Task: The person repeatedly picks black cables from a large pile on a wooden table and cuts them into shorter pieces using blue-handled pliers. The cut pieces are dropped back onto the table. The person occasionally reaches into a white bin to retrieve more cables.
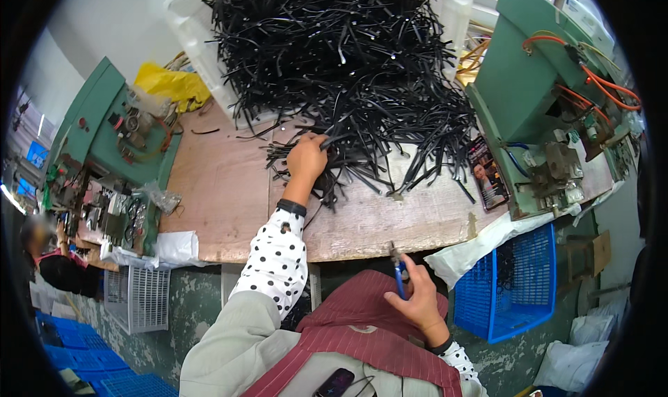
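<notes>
1. At the counter's near edge: R hand (419,299) over maroon apron (348,313), fingers closed round blue-handled pliers (400,280), thumb a bit apart. Grip looks loose; tool tip points away from the body, no strip at it.
2. Below counter level, right: blue basket (476,306), dark stuff inside, too small to ID.
3. On the counter (216,195), fwd of R hand: L hand (306,158), arm stretched out, dotted sleeve (275,258). Fingers curled at near fringe of the black strips (431,132); can't tell if they're pinching one, tips partly hidden.
4. Strips loc: loose tangle on counter, mid to right, running back into the white bin (195,28), which is heaped w/ more of same.
5. Step in hand, my read: L hand picking strips from fringe, R hand keeping tool parked.
6. Next move calls for firm L pinch on one strip + a clean pull free of tangle; R needs a tighter grip before any tool use. Risk: neighbors snag & drag along.
7. Flanking: green machine left (94,125), 2nd green machine right (511,70); dark printed packet (488,174) just beside the latter. Yellow bag (170,87) back left, by bin.
</notes>
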{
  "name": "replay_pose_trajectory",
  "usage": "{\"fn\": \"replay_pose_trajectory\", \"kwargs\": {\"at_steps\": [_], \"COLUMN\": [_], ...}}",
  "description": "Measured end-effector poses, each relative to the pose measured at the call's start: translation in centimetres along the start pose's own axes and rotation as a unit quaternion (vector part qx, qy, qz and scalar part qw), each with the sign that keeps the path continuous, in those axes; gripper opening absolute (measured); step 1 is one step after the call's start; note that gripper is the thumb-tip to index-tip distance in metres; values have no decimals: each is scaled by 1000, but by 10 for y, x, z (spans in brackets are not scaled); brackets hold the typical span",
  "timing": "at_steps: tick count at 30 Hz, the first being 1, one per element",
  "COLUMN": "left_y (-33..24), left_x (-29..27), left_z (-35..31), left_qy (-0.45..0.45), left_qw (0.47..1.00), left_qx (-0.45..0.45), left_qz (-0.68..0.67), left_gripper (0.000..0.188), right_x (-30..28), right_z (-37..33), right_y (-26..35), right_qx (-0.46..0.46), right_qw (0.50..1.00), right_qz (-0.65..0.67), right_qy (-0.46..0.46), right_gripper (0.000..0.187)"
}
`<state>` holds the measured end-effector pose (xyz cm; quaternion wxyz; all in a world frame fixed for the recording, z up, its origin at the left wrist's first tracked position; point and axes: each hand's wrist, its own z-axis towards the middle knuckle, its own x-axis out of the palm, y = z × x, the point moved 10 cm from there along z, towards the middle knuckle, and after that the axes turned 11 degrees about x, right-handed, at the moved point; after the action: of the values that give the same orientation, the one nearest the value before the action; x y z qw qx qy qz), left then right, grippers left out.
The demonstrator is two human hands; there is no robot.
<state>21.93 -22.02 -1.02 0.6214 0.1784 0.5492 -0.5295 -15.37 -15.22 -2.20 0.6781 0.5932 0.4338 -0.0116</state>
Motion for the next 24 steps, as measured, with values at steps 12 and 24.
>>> {"fn": "replay_pose_trajectory", "kwargs": {"at_steps": [12,24], "left_y": [-141,-190], "left_x": [-35,-8], "left_z": [62,301], "left_qy": [-92,104], "left_qw": [924,947], "left_qx": [356,89], "left_qz": [-102,291], "left_gripper": [35,44], "right_x": [-8,-1], "right_z": [77,79], "right_y": [56,47], "right_qx": [-237,-229], "right_qw": [961,956], "right_qz": [-100,-113], "right_qy": [-104,-145], "right_gripper": [74,62]}}
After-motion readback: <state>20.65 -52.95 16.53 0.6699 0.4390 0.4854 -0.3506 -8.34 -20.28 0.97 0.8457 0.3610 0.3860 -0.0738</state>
